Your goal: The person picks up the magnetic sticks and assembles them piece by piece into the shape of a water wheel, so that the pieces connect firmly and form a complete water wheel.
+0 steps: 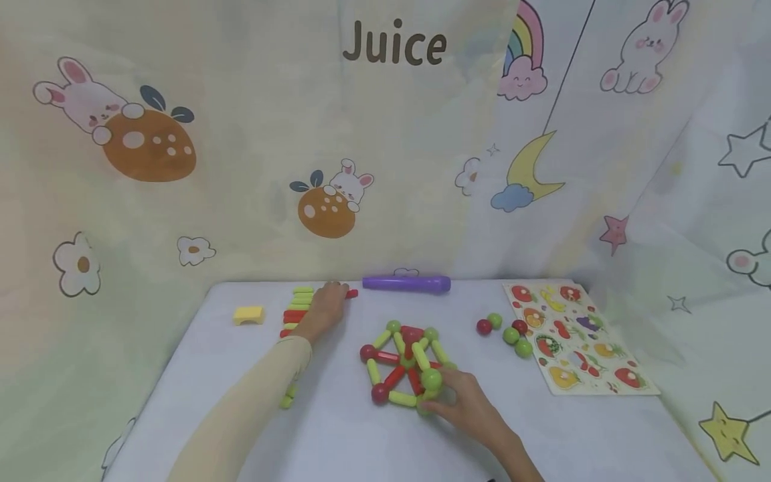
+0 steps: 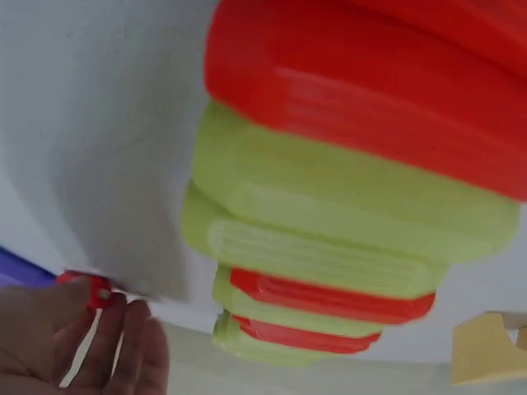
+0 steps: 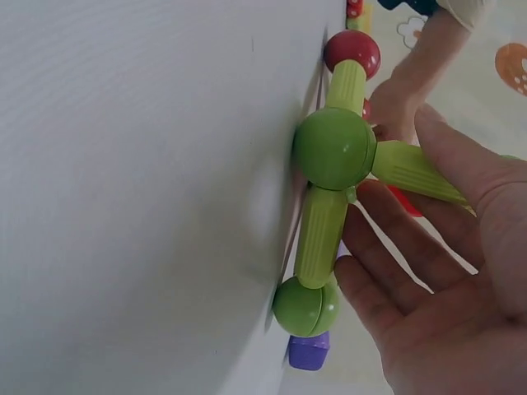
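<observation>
The rod-and-ball frame (image 1: 406, 361) is being steadied on the table (image 1: 337, 435) by the right hand (image 1: 466, 408). The wrist view shows the fingers (image 3: 387, 263) nearly straight and only loosely cupped, lying against the frame's near corner beside a green ball (image 3: 335, 149); nothing is being clasped. That light touch is the weak point: the joints are probably magnetic, so a sideways nudge from the palm could be popping a rod off its ball, and the raised middle could be collapsing flat.

Beyond that hand and to its right, the fruit puzzle board (image 1: 575, 338) is lying flat. No readable print is being shown on it, only fruit pictures.

Across the table, the left hand (image 1: 325, 309) is being laid over the far end of the row of red and green rods (image 1: 296, 309), with a red rod (image 2: 97, 290) at the fingertips (image 2: 123, 346). Whether it is being pinched or merely touched cannot be told. A careless pull there could be scattering the neat row.

The loose balls (image 1: 508, 329) are sitting between the frame and the board; a bump could be sending them rolling off the edge.

On the backdrop above, one word is being read clearly: "Juice" (image 1: 394, 44).
</observation>
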`<act>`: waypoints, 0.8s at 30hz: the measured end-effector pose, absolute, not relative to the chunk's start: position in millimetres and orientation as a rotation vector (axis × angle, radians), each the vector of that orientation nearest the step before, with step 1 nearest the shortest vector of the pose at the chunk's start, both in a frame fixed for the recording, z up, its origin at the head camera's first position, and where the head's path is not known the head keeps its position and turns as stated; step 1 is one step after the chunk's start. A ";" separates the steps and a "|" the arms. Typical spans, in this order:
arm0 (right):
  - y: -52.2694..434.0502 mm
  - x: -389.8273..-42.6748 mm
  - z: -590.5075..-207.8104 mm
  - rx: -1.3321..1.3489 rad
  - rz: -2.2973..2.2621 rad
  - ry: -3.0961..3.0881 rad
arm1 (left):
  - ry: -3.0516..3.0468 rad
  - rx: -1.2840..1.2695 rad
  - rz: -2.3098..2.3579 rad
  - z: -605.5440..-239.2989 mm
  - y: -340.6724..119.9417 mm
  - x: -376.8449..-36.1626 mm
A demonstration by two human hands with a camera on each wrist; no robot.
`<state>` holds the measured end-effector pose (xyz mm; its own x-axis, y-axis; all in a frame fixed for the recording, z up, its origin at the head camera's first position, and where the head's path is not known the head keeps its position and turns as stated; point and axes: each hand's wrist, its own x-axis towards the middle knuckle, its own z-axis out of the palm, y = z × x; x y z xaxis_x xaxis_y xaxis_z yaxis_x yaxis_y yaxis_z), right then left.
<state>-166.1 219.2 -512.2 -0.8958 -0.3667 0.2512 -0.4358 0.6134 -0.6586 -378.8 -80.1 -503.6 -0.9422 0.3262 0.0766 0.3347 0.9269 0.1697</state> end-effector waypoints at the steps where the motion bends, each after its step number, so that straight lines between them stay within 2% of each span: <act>1: 218.3 -165.2 -511.3 0.690 1.150 -2.734 | -3.011 -0.531 -0.258 -503.8 -80.9 -377.8; 5: 216.8 -162.3 -509.0 0.698 1.151 -2.741 | -2.981 -0.494 -0.403 -499.6 -78.6 -366.5; 8: 218.6 -160.0 -507.8 0.683 1.125 -2.755 | -2.975 -0.485 -0.668 -488.2 -71.5 -346.0; 13: 227.6 -158.4 -505.4 0.647 1.103 -2.761 | -2.875 -0.635 -1.098 -454.9 -56.1 -283.0; 17: 231.1 -160.5 -503.2 0.663 1.087 -2.736 | -2.834 -0.697 -1.243 -435.9 -47.5 -240.2; 24: 226.6 -163.0 -504.4 0.678 1.106 -2.712 | -2.720 -0.715 -1.272 -440.5 -42.0 -215.1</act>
<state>-163.0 226.6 -504.4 -0.8897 -0.3556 0.2863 -0.4544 0.6292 -0.6306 -215.1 -42.0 -440.5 -0.8912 0.3857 0.2389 0.4306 0.5534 0.7130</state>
